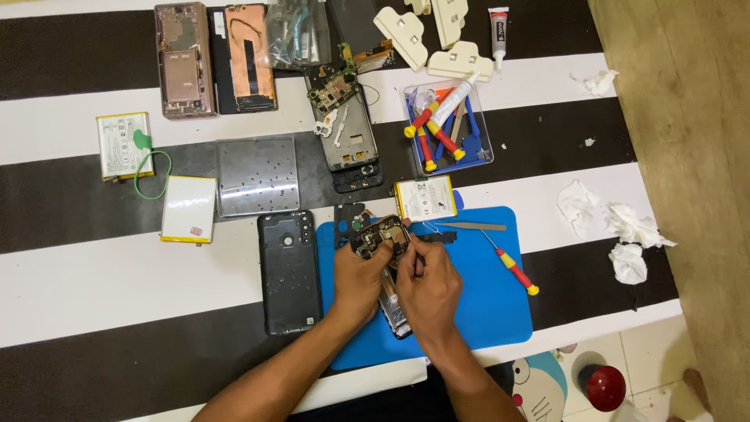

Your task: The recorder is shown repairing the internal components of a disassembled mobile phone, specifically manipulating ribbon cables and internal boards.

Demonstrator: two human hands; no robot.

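Lighting: even, fairly bright indoor light from overhead, with only short, soft shadows under the hands and beside the phone parts on the striped mat. Glare: mild sheen on the grey metal plate, the clear plastic tray and the clear bag near the mat's far edge; white stripes and crumpled tissues run close to washed out. Sharpness: centre reasonably crisp, slight softness on the right hand and small circuit board, fine detail smeared by compression; no marked bending at the frame edges.
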